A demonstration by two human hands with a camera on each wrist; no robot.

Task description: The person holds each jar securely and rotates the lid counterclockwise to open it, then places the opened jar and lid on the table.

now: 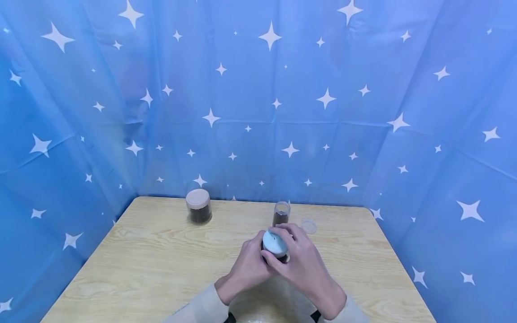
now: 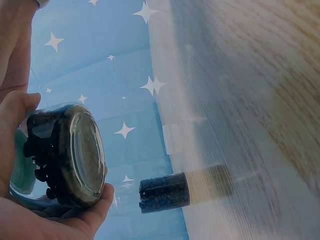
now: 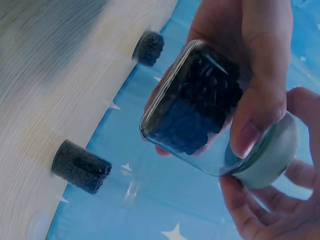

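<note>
My left hand [image 1: 249,264] grips a clear jar [image 3: 192,102] partly filled with dark, bean-like pieces. In the right wrist view the jar is tilted and its left-hand thumb lies near the neck. A pale blue-green lid [image 1: 274,242] sits on the jar's mouth. Around the lid's rim curl the thumb and fingers of my right hand [image 1: 304,259]. The left wrist view shows the jar's glass base [image 2: 89,155] above the table, with dark pieces behind it.
Beyond my hands stands a lidless clear cylindrical jar [image 1: 281,209] with dark contents. A clear round lid [image 1: 308,226] lies to its right on the wooden table [image 1: 161,269]. Near the back left is a jar with a pale pink lid [image 1: 198,198]. A blue star-patterned curtain [image 1: 250,89] surrounds the table.
</note>
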